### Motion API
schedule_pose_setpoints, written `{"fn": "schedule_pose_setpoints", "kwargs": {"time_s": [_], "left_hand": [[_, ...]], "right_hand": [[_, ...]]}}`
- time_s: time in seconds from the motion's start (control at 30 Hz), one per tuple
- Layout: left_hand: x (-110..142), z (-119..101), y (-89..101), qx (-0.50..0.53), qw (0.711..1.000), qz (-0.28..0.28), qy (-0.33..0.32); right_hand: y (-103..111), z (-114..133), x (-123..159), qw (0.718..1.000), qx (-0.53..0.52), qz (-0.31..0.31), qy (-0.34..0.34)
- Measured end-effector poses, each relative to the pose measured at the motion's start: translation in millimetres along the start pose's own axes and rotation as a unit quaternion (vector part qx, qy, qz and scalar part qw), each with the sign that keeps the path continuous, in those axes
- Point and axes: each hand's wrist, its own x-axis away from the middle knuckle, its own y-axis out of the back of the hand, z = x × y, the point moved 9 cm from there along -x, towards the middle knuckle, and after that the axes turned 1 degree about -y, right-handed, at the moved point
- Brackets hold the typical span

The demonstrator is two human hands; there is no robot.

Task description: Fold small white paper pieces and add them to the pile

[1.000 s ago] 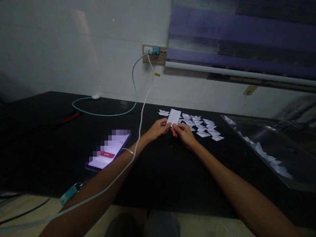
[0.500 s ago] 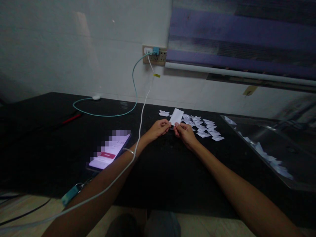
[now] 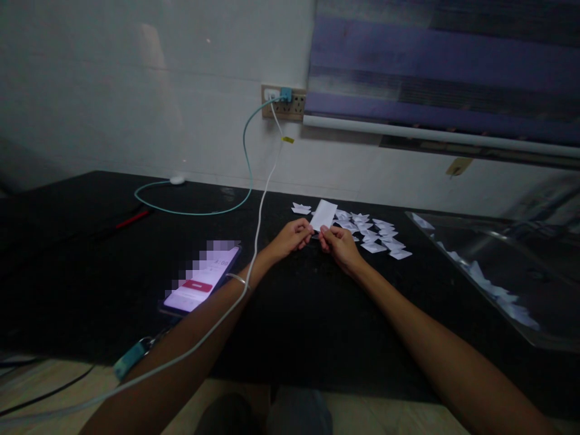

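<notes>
Between my two hands a small white sheet of paper [image 3: 325, 214] stands tilted above the dark tabletop [image 3: 290, 320]. My left hand [image 3: 295, 235] pinches its lower left corner, fingers curled. At the lower right edge my right hand [image 3: 338, 243] grips it between thumb and fingers. Just behind and to the right lie several white folded paper boats [image 3: 374, 235], partly covered by the sheet and my right hand. One more paper boat [image 3: 301, 208] sits apart, left of the sheet.
A lit phone [image 3: 202, 281] lies by my left forearm, with a teal key fob [image 3: 131, 359] nearer the edge. A white cable [image 3: 259, 223] crosses over that forearm from the wall socket [image 3: 284, 103]. At right is a metal sink [image 3: 512, 241]; a red item [image 3: 132, 219] lies left.
Almost nothing differs. Both hands keep their hold on the paper in the same place, and the view has shifted very slightly.
</notes>
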Motion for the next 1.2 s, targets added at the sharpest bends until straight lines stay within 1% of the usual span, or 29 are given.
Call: {"fn": "schedule_pose_setpoints", "kwargs": {"time_s": [0.13,0.23,0.33,0.43,0.57,0.7,0.83,0.93,1.07,1.2], "left_hand": [[-2,7,-0.5,-0.006,1.000,-0.007,0.029],[-3,7,-2.2,-0.008,1.000,0.003,0.027],[-3,5,-4.1,-0.007,0.999,0.021,0.024],[-1,2,-3.4,-0.016,0.999,0.021,0.030],[0,0,0.0,-0.026,0.999,-0.001,0.044],[1,0,-0.5,-0.011,0.999,0.004,0.049],[1,0,-1.1,-0.011,0.999,0.012,0.050],[1,-3,1.0,-0.019,0.999,-0.003,0.045],[0,-1,2.7,-0.014,0.998,-0.020,0.057],[-1,-5,3.7,-0.011,0.999,-0.027,0.043]], "right_hand": [[-2,0,0,0.999,0.033,0.014,0.001],[-6,1,2,0.998,0.059,0.032,0.003],[-6,3,3,0.997,0.072,0.034,0.003],[-6,5,3,0.997,0.065,0.030,0.001],[-4,4,2,0.999,0.027,0.019,-0.005],[-2,2,0,1.000,-0.001,0.011,-0.005],[-3,1,0,1.000,0.000,0.018,-0.003],[-3,2,0,1.000,-0.003,0.020,-0.001],[-4,5,0,1.000,0.011,0.017,0.004],[-6,8,0,0.999,0.038,0.024,0.010]]}}
